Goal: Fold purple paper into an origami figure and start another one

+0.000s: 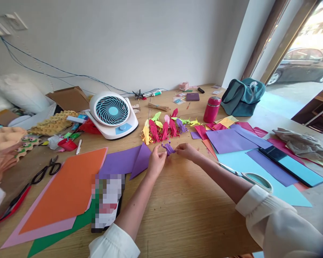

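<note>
Between my two hands, just above the wooden table, is a small purple origami figure (168, 148) of folded paper. My left hand (158, 160) pinches its left side with thumb and fingers. From the other side, the closed fingertips of my right hand (187, 151) grip its right edge. Right behind it stands a cluster of finished paper figures (164, 129) in red, pink, yellow, green and purple. Left of my left hand lie folded purple sheets (121, 160). Pale-handled scissors (254, 179) rest by my right forearm.
A white fan (111, 114) and a red thermos (212, 109) stand behind. Orange paper (67, 190), a blurred phone (107, 202) and black-and-red shears (29, 188) lie left. Coloured sheets (231, 139) and a dark phone (282, 163) are right. Another person's hand (2, 163) shows far left.
</note>
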`<state>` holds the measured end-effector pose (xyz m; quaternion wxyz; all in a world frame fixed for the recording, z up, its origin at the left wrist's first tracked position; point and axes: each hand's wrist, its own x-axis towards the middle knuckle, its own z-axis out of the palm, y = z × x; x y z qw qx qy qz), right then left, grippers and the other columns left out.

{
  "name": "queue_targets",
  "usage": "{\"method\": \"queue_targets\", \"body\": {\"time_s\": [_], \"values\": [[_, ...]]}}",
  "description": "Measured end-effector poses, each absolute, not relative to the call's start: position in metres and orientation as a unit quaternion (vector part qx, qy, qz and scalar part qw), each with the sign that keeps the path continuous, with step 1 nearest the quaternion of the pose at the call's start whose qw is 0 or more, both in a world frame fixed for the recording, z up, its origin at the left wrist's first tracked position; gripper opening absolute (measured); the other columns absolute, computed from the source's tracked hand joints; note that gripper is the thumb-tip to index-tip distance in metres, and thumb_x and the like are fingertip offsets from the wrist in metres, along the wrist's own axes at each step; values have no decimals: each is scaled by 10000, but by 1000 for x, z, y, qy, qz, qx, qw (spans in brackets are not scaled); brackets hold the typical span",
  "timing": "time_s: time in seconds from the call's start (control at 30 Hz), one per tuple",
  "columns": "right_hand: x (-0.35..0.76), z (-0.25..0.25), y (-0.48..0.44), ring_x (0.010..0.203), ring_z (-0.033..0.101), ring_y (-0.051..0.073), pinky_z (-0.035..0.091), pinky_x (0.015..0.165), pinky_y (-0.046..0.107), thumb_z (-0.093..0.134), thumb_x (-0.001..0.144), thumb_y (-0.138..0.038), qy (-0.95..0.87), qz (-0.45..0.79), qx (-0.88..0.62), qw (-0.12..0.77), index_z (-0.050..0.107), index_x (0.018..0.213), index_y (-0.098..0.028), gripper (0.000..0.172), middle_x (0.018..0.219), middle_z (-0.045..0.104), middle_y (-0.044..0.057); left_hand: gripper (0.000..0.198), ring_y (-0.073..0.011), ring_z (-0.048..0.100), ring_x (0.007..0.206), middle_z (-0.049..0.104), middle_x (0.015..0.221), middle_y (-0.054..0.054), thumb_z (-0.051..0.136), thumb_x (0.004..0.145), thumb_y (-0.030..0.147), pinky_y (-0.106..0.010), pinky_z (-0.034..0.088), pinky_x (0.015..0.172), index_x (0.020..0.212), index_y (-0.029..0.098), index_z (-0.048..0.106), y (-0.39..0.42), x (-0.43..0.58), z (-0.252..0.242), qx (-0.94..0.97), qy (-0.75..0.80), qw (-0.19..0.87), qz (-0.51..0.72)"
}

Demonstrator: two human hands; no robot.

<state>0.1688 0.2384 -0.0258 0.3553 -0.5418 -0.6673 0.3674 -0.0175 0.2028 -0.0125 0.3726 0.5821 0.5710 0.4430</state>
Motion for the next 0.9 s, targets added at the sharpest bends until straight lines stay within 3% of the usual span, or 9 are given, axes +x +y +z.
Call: {"method": "queue_targets", "body": {"time_s": [0.23,0.37,0.53,0.67,0.77,0.9], "values": [[160,-27,279,603,572,157,401,597,257,660,753,-252,-693,290,-598,280,705,654,-177,132,584,632,13,514,-231,730,948,777,915,-85,648,808,133,-372,518,885,1307,157,524,232,-15,-18,573,605,352,428],[166,-31,274,785,646,191,441,706,273,612,794,-181,-707,233,-610,270,744,874,-194,156,872,730,60,417,-220,731,963,779,927,-90,616,817,82,-377,509,921,1222,164,555,229,-13,-21,583,604,351,415],[172,-25,255,929,647,206,454,840,312,540,907,-249,-721,154,-618,274,687,1099,-181,251,1130,681,116,334,-205,728,917,776,944,-90,588,843,78,-353,513,883,1165,163,562,201,-12,-19,605,588,355,403],[157,-20,250,1118,591,267,408,953,378,594,898,-382,-737,109,-615,257,658,1140,-202,308,1181,667,119,311,-174,710,878,765,967,-73,544,872,84,-309,513,828,1171,172,545,178,-13,-17,622,571,337,416],[141,-23,253,1135,577,318,399,944,428,640,854,-467,-742,88,-622,234,652,1134,-185,398,1180,665,148,288,-167,698,888,757,951,-59,507,881,74,-302,506,841,1147,176,549,170,-15,-20,622,561,312,449],[128,-26,253,1120,583,320,395,908,423,631,856,-379,-748,68,-626,211,635,1156,-183,358,1173,672,150,277,-168,696,879,751,912,-44,493,873,63,-303,501,850,1115,182,558,168,-20,-27,615,560,299,469]]}}
